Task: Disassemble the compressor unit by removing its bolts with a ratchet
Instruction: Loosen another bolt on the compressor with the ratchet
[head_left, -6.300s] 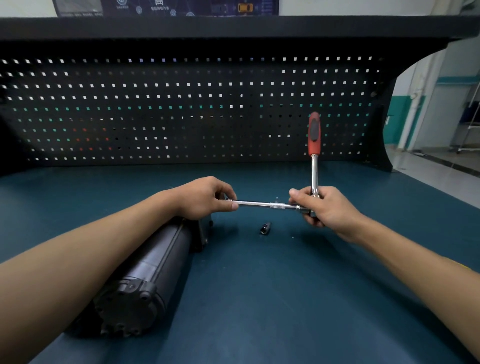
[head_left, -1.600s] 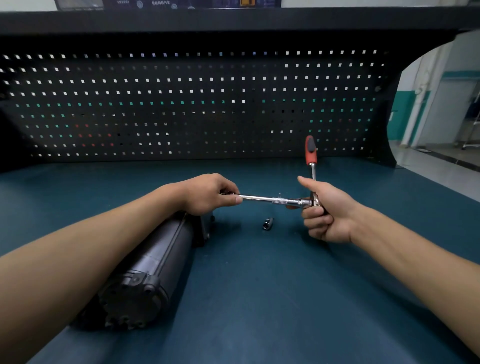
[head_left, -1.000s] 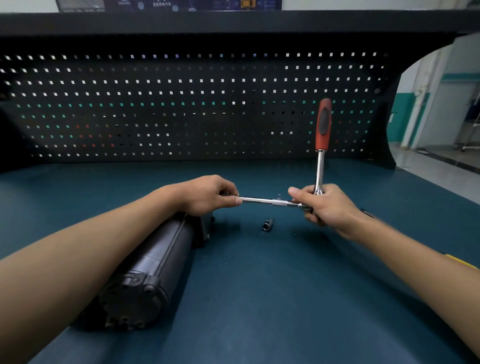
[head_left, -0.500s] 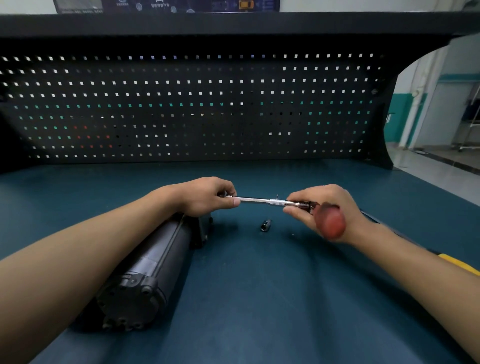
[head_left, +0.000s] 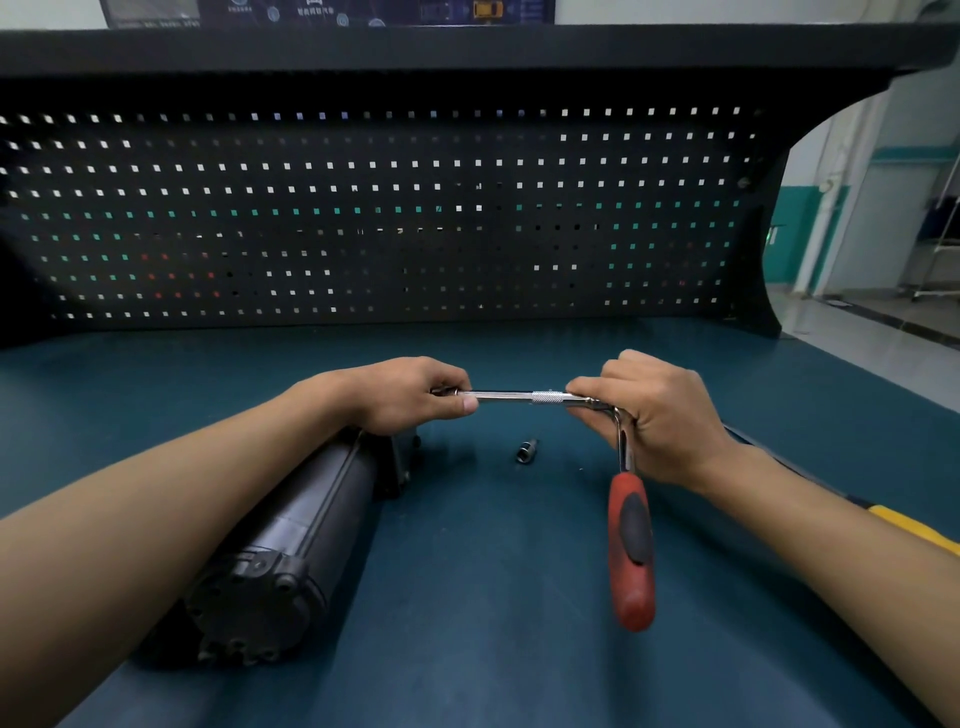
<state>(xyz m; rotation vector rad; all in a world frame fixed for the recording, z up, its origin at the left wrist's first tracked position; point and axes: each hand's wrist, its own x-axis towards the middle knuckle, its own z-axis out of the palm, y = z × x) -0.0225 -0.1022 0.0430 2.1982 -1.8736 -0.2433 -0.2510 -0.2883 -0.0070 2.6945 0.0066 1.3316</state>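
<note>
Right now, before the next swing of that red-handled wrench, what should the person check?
1. Left hand grips the extension bar at the compressor end: ok.
2. Right hand holds the ratchet at its head: ok.
3. Bar's tip seated on a bolt: cannot tell, hidden under the left hand.
4. Compressor lying on the table: ok.
5. Loose socket apart from the ratchet's handle: ok.
</note>
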